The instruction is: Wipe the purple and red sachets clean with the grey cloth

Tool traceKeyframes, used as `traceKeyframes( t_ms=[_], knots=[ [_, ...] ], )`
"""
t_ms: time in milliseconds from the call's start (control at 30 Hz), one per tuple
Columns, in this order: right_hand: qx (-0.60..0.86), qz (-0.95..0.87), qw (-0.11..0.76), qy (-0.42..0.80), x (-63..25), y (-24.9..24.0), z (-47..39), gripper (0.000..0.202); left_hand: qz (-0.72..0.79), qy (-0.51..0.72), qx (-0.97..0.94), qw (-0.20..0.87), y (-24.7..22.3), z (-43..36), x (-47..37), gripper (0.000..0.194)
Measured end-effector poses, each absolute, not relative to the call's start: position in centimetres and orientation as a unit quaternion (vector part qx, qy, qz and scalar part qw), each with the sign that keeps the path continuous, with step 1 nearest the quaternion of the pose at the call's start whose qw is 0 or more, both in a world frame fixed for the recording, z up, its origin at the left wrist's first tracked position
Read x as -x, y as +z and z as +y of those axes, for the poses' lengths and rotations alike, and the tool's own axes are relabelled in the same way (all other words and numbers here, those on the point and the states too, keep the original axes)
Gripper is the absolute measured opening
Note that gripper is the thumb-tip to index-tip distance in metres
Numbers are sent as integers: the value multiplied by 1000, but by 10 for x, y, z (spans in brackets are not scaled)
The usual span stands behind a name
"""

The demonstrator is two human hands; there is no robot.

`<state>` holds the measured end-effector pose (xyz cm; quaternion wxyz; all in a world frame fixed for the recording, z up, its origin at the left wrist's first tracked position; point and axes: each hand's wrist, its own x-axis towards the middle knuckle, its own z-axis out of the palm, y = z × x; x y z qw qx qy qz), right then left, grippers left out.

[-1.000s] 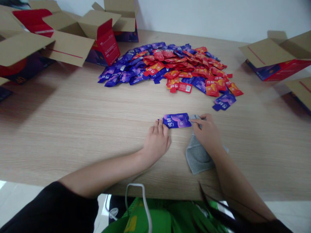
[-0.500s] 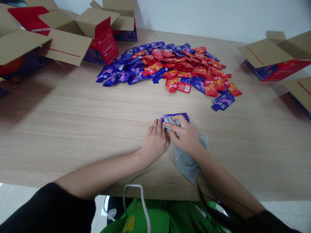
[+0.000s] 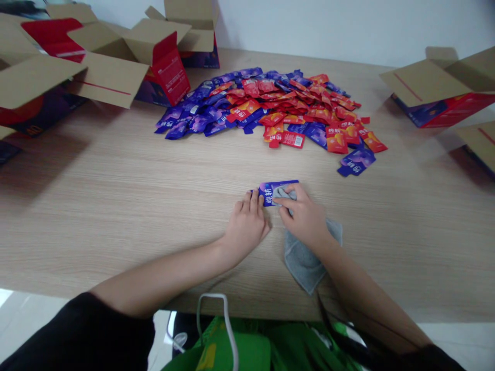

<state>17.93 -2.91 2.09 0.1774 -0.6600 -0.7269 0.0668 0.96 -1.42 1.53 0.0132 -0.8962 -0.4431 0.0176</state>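
Observation:
A blue-purple packet (image 3: 267,193) with white characters lies flat on the table, its left end under the fingertips of my left hand (image 3: 247,219). Those fingers are stretched out and press down on it. My right hand (image 3: 303,211) pinches a bunched part of a grey cloth (image 3: 305,265) against the packet's right part. The rest of the cloth spreads under my right wrist and toward the table's front edge.
A heap of red packets (image 3: 278,139) and blue packets (image 3: 201,121) lies at the back middle, with one blue packet (image 3: 356,162) at its right front. Open cartons stand at the left (image 3: 170,77) and right (image 3: 444,111). A white cable (image 3: 230,330) hangs at the front edge.
My right hand has slid a little to the right with the cloth, uncovering the white characters on the packet. My left hand has stayed nearly in place.

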Motion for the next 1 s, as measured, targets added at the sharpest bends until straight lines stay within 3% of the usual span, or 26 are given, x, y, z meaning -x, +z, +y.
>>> traceKeyframes(
  t_ms=[667,733,900,1000],
  knots=[
    [754,-638,139,79,-240,30,-30,28,-446,8,895,15,10,-17,-11,58],
    [755,-627,172,84,-245,32,-27,28,-442,9,897,20,10,-17,-11,58],
    [687,-632,355,46,-219,35,-17,33,-441,7,897,20,10,-17,-12,59],
    [637,-684,352,41,-183,28,-13,40,-437,14,899,13,11,-16,-11,60]
  ],
)
